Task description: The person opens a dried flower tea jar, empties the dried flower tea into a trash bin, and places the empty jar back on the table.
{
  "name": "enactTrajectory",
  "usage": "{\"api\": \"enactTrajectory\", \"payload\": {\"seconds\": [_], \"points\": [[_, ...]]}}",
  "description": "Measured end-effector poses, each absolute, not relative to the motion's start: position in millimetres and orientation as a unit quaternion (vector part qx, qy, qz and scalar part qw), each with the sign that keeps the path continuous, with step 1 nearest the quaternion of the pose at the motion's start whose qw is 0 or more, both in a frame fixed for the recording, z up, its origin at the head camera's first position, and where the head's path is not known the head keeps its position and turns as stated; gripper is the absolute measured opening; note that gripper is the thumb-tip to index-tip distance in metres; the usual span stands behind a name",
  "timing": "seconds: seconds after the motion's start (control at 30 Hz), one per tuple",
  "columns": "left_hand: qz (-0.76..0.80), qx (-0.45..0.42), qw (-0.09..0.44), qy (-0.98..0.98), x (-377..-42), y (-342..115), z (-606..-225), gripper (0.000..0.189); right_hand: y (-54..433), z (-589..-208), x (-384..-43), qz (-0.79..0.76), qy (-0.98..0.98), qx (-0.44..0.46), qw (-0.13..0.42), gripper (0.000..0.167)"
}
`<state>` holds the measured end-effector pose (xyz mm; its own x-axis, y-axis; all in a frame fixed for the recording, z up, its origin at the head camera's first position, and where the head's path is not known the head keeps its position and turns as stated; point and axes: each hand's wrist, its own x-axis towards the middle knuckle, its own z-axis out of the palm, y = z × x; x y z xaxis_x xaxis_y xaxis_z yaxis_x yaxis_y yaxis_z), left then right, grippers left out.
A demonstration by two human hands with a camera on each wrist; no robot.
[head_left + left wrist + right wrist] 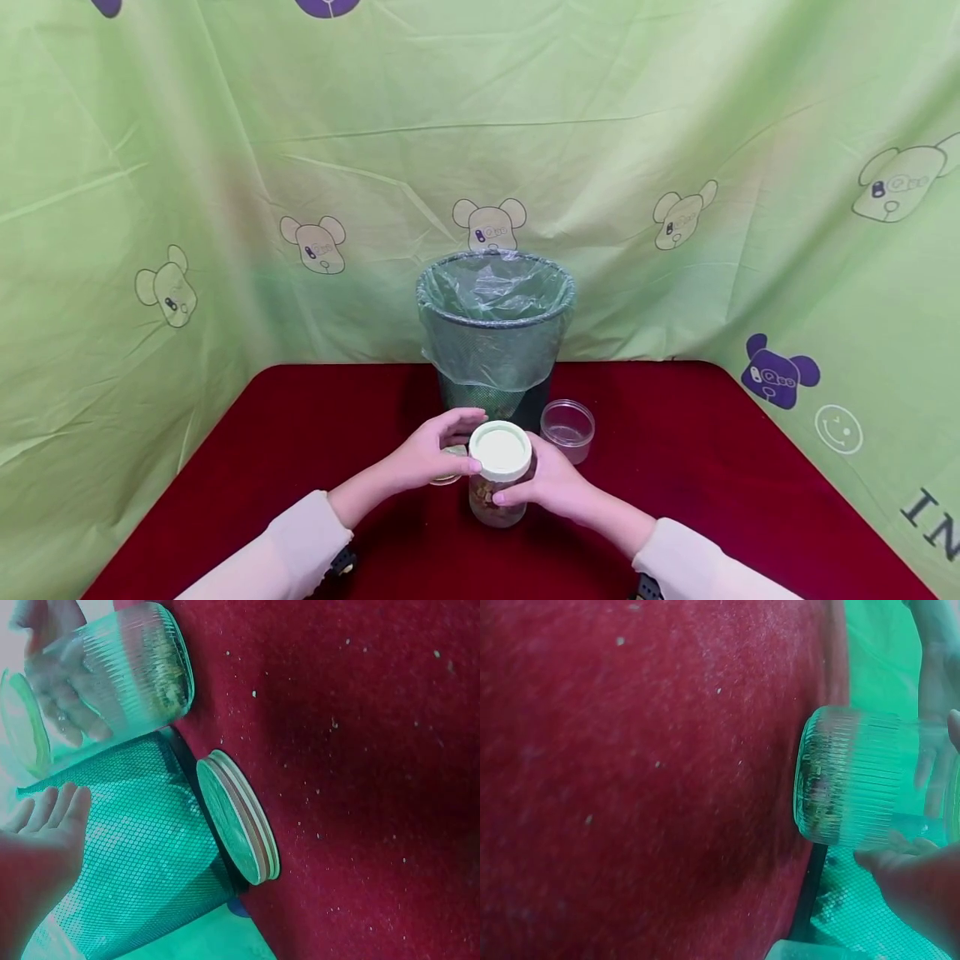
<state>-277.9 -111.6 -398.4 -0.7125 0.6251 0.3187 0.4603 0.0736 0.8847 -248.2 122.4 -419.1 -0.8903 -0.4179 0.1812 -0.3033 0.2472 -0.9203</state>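
A clear ribbed jar (498,505) stands upright on the table, with brownish bits in its lower part and a white-rimmed, pale green lid (501,450) at its top. My right hand (557,477) grips the jar from the right, thumb across the front; its fingers show through the wall in the left wrist view. At the lid's left side is my left hand (435,454), fingers loosely extended and thumb tip right at the rim. Below that hand lies a round, ridged-edge lid (238,817), partly hidden by it in the head view.
Behind the hands stands a mesh waste bin (495,350) lined with a clear plastic bag. A clear round container (567,429) sits right of the jar. Small crumbs are scattered over the red tablecloth (675,467). Green printed cloth (360,167) hangs around the table's back and sides.
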Motion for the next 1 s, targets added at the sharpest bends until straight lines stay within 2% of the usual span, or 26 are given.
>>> {"api": "enactTrajectory", "payload": {"seconds": [0.6, 1.0], "points": [[0.533, 0.351, 0.083, 0.765, -276, -104, -402, 0.080, 119, -419, -248, -0.593, 0.767, -0.232, 0.081, 0.076], [0.532, 0.343, 0.075, 0.770, -276, -99, -407, 0.077, 121, -423, -253, -0.602, 0.741, -0.275, 0.113, 0.076]]}}
